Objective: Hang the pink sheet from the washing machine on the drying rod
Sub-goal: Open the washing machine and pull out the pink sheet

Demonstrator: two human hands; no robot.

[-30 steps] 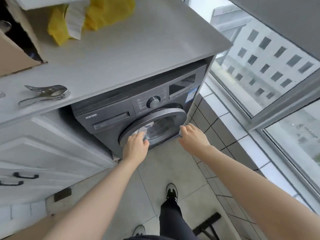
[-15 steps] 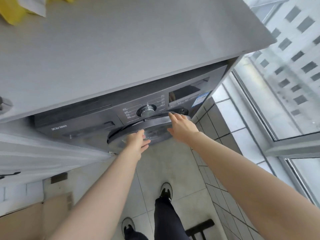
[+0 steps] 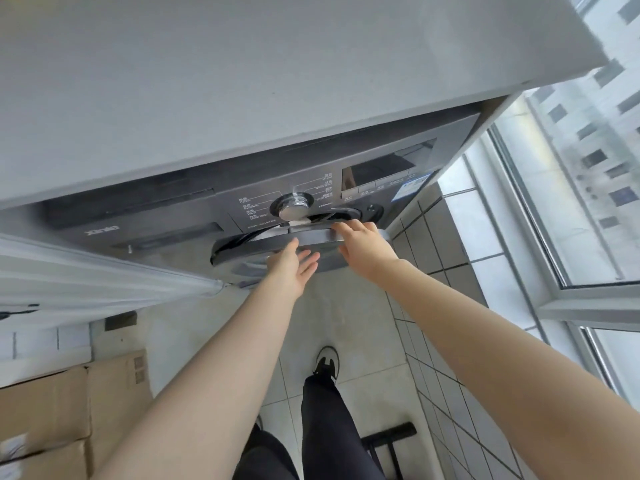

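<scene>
Head view, looking steeply down past a grey countertop [image 3: 277, 81] that fills the upper half of the frame. Tucked beneath it sits the dark grey washing machine [image 3: 166, 233], its control panel running across the centre with a silver dial [image 3: 292, 206] in the middle and a dark display [image 3: 384, 169] right of that. The round door [image 3: 263, 245] of the machine is ajar, its rim standing off the front panel so a dark gap shows along the upper edge.

The right hand [image 3: 365, 245] is at the right side of the door rim, fingers curled over its edge and grasping it. The left hand [image 3: 289, 268] is just below the rim, near centre frame, fingers straight and spread, released and grasping nothing; whether its fingertips touch the door cannot be told.

The pink sheet cannot be made out (only a pale sliver shows in the gap behind the door, too small to identify).

Lower centre, dark trouser legs and a black-and-white shoe [image 3: 327, 363] stand on pale floor tiles [image 3: 349, 317]. Cardboard boxes [image 3: 52, 410] lie at the lower left, a white cabinet front [image 3: 86, 271] at the left edge, and a window [image 3: 588, 168] with a grey frame at the right.
</scene>
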